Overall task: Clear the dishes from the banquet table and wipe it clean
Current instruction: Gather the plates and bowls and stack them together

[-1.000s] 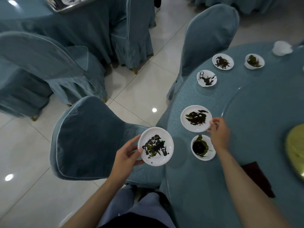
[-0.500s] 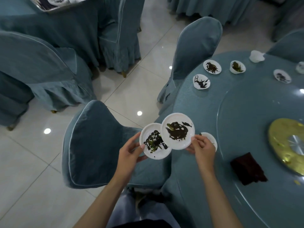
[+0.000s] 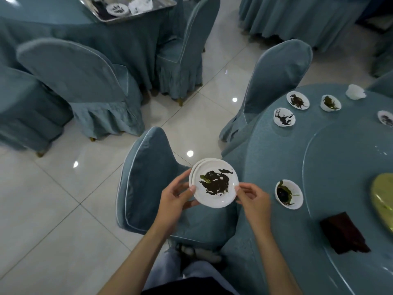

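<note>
The person stands at the near-left edge of the round banquet table (image 3: 265, 158) holding a stack of two white plates (image 3: 221, 201) just off that edge, above the seat of a blue-covered chair (image 3: 146, 184). The top plate is smeared with dark sauce and a scrap of green leaf. The left hand (image 3: 174, 201) grips the stack's left rim, thumb on top and fingers curled beneath. The right hand (image 3: 254, 201) pinches the right rim with its fingertips.

On the table near the right hand sits a small white bowl (image 3: 289, 194) with dark dregs, and towards the near edge lies a dark red cloth (image 3: 342, 233). Along the far-left edge stand a soiled saucer (image 3: 284, 119), a second saucer (image 3: 297, 99) and a little cup (image 3: 330, 102). A glass turntable (image 3: 340, 167) covers the middle.
</note>
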Tool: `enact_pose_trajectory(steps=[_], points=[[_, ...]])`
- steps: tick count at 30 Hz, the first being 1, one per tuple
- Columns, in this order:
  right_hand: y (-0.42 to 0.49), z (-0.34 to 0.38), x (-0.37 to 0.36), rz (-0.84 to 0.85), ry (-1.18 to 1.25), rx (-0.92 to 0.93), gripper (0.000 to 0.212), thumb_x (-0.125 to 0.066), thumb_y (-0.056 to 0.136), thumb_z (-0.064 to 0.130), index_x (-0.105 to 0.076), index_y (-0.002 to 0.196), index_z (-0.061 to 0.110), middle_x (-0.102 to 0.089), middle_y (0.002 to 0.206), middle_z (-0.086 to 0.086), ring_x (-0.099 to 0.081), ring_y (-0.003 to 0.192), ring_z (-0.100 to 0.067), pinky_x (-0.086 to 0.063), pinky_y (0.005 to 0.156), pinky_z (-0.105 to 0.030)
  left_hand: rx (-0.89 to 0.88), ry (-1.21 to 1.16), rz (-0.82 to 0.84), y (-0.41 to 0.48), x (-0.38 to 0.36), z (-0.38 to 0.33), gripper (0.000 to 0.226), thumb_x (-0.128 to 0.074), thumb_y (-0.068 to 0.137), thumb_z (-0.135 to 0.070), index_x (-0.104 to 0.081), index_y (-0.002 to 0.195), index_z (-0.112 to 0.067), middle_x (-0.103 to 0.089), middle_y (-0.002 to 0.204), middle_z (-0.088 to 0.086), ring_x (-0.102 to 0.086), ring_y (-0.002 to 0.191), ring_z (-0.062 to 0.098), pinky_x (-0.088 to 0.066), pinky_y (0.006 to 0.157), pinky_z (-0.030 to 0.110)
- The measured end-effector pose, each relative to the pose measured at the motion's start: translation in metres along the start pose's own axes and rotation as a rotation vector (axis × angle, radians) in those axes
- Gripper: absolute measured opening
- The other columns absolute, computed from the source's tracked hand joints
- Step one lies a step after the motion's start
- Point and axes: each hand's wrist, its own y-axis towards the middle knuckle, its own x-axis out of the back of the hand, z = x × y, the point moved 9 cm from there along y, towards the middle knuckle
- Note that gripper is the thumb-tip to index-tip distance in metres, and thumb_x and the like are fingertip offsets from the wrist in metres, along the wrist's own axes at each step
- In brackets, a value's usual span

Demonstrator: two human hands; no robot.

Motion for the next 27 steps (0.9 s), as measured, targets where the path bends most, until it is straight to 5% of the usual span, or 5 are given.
enact_pose_trajectory(steps=[4,9,15,20,27], points=[[-0.012,0.002,-0.032,0.108,0.196,-0.044,0.008,-0.069,0.098,0.012,-0.074,0.101,0.016,-0.079,0.094,0.007,-0.076,0.089,-0.015,-0.062,0.068,-0.026,-0.018,0.027,-0.069,-0.025,0.022,-0.005,0.047,-0.068,0.098,-0.008,-0.060,0.142,-0.022,-0.075,0.122,0.007,-0.072,0.114,0.028,-0.064,0.085,0.049],[-0.031,-0.013,-0.070,0.219,0.314,-0.130,0.013,-0.071,0.096,0.011,-0.073,0.107,0.015,-0.080,0.099,0.001,-0.077,0.090,-0.016,-0.063,0.071,-0.032,0.009,0.049,-0.151,-0.062,0.053,0.002,0.048,-0.062,0.101,-0.007,-0.055,0.146,-0.022,-0.073,0.127,0.007,-0.070,0.118,0.028,-0.062,0.091,0.050],[-0.048,-0.002,-0.100,0.321,0.318,-0.079,0.017,-0.073,0.093,0.007,-0.076,0.105,0.019,-0.079,0.097,0.000,-0.076,0.092,-0.015,-0.063,0.073,-0.032,-0.017,0.100,-0.237,-0.089,0.081,-0.008,0.047,-0.061,0.103,-0.009,-0.054,0.146,-0.026,-0.075,0.123,0.005,-0.072,0.113,0.029,-0.061,0.089,0.056],[-0.047,0.037,-0.131,0.388,0.262,0.000,0.017,-0.075,0.092,0.011,-0.076,0.106,0.021,-0.079,0.098,0.000,-0.075,0.094,-0.018,-0.064,0.074,-0.036,-0.095,0.097,-0.362,-0.094,0.105,-0.041,0.042,-0.068,0.099,-0.014,-0.059,0.137,-0.030,-0.077,0.117,-0.005,-0.074,0.109,0.019,-0.065,0.078,0.042],[-0.052,0.084,-0.196,0.460,0.208,0.073,0.019,-0.074,0.093,0.014,-0.074,0.112,0.020,-0.078,0.100,0.007,-0.075,0.096,-0.012,-0.064,0.075,-0.031,-0.108,0.060,-0.471,-0.085,0.162,-0.071,0.045,-0.072,0.095,-0.018,-0.061,0.135,-0.034,-0.077,0.113,-0.008,-0.075,0.104,0.016,-0.065,0.077,0.041]])
